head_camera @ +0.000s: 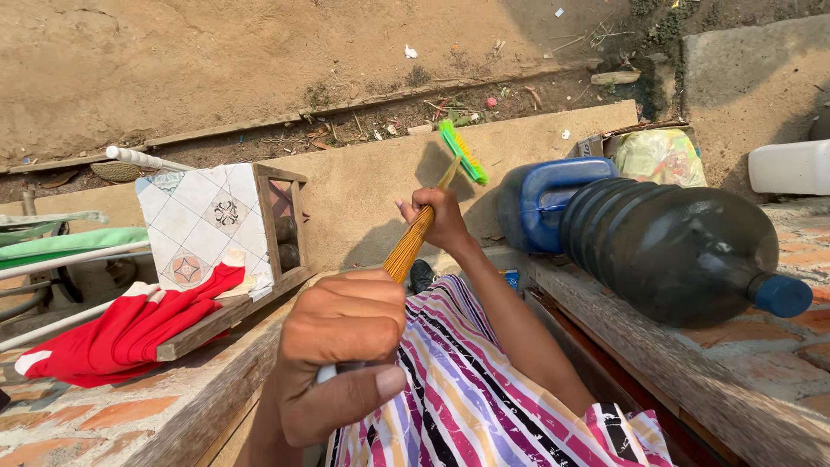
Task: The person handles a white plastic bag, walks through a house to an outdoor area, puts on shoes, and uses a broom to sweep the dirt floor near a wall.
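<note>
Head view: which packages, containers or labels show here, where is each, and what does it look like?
Dark bottle: on its side on the right ledge, ribbed, blue cap.
Blue jug: behind the bottle, with a handle.
White container: far right, boxy.
Plastic bag: behind the jug, yellowish-green, crumpled.
Label: small, blue, under the jug.

Yellow-green plastic bag (659, 156) in an open cardboard box (595, 143), behind the dark bottle (683, 251), small blue label (510, 278) below it
</note>
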